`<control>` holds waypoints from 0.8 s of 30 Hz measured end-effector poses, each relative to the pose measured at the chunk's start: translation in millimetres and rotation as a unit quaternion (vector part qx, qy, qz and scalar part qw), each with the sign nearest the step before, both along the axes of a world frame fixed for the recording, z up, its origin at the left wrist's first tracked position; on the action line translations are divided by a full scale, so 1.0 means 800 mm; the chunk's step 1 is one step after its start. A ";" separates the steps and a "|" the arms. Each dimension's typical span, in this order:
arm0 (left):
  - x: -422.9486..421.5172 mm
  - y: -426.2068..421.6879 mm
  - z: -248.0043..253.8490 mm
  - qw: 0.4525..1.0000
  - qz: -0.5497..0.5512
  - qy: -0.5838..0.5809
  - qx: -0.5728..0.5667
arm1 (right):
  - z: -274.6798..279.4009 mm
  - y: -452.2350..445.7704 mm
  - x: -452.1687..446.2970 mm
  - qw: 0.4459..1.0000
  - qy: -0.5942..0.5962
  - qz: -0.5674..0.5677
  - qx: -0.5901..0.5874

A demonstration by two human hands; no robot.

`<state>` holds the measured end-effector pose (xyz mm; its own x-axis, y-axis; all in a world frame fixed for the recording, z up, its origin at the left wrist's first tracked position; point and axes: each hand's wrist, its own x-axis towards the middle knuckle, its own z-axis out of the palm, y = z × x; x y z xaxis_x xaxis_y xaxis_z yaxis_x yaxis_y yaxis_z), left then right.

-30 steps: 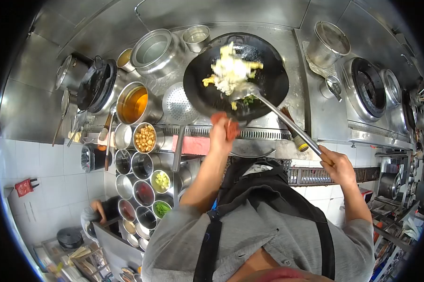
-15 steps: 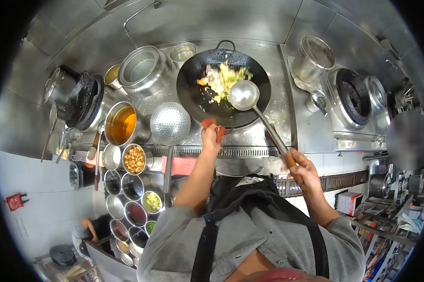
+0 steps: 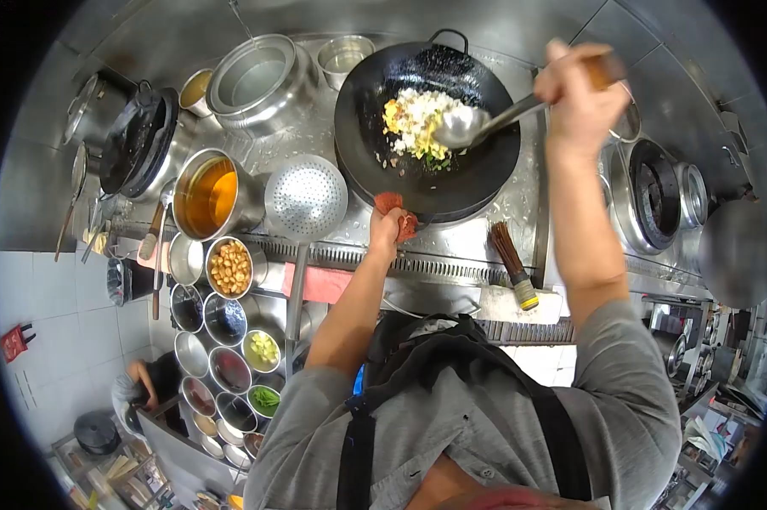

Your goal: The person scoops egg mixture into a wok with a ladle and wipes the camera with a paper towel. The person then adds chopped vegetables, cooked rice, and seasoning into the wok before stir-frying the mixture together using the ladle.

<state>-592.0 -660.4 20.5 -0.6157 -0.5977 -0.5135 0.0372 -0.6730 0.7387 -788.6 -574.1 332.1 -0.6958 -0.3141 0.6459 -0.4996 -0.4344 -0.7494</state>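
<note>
My left hand (image 3: 387,228) grips a red cloth (image 3: 406,223) at the near rim of a black wok (image 3: 366,161), closed round the cloth where the near handle would be. My right hand (image 3: 580,92), raised at the wok's right side, is wrapped round the wooden end of a long metal ladle (image 3: 511,113). The ladle's bowl rests among white, yellow and green chopped food (image 3: 421,119) in the wok. A perforated skimmer (image 3: 306,197) lies left of the wok. Below the wok's right side lies a bamboo brush (image 3: 512,263) with a yellow end.
Left are a pot of amber liquid (image 3: 203,197), a large lidless pot (image 3: 252,81) and several ingredient tins, one holding browned pieces (image 3: 230,268). Another wok (image 3: 137,144) stands far left. A second burner (image 3: 655,195) is at right. Another person's arm (image 3: 145,384) shows lower left.
My right hand has risen from below the wok to its upper right, tilting the ladle nearly level. The food has settled back in the wok. My left hand stays on the cloth.
</note>
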 end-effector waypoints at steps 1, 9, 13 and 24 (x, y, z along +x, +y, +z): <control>0.000 -0.002 -0.008 1.000 0.000 0.001 -0.019 | 0.025 -0.002 0.003 0.999 0.032 0.007 -0.006; -0.001 -0.001 -0.009 1.000 0.013 -0.013 -0.023 | -0.091 -0.054 0.002 0.999 0.025 0.037 0.005; 0.003 0.001 0.035 1.000 0.002 -0.017 0.015 | 0.028 -0.005 0.004 0.998 0.015 0.032 -0.043; 0.001 -0.005 -0.005 1.000 -0.014 -0.014 -0.007 | 0.004 -0.019 -0.012 0.995 -0.042 0.034 -0.086</control>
<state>-590.9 -664.2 16.2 -0.6170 -0.5882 -0.5228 -0.0027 -0.6628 0.7488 -798.2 -589.1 335.4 -0.7304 -0.2519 0.6349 -0.4032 -0.5913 -0.6984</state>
